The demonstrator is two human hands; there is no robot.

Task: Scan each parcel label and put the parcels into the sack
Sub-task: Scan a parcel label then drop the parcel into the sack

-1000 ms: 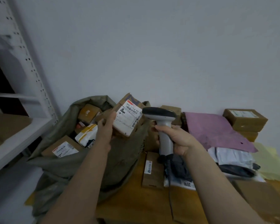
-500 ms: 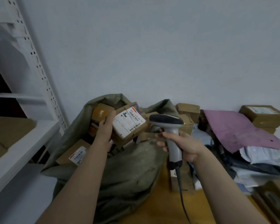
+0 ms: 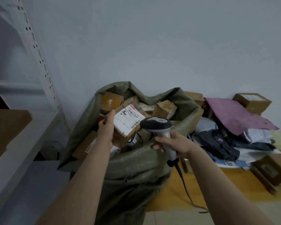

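Note:
My left hand [image 3: 106, 127] grips a small cardboard parcel [image 3: 127, 123] by its left side, white barcode label facing up, over the open mouth of the green woven sack [image 3: 133, 169]. Several other brown boxes lie inside the sack, one of them an orange-brown box [image 3: 111, 100] at the back. My right hand [image 3: 175, 143] holds a grey and black handheld scanner [image 3: 157, 125] by the handle, its head just right of the parcel's label and partly over it. The scanner's cable [image 3: 186, 190] trails down over the table.
A pile of parcels sits to the right on the yellow table [image 3: 177, 192]: a purple mailer [image 3: 234, 116], dark and white poly bags [image 3: 221, 143], cardboard boxes [image 3: 251, 101]. A white metal shelf rack [image 3: 39, 51] stands at the left, with cardboard [image 3: 5, 127] on its shelf.
The view has swung left, so the sack sits more central. My left hand has carried the parcel lower into the sack mouth, and the scanner head has come closer to the label.

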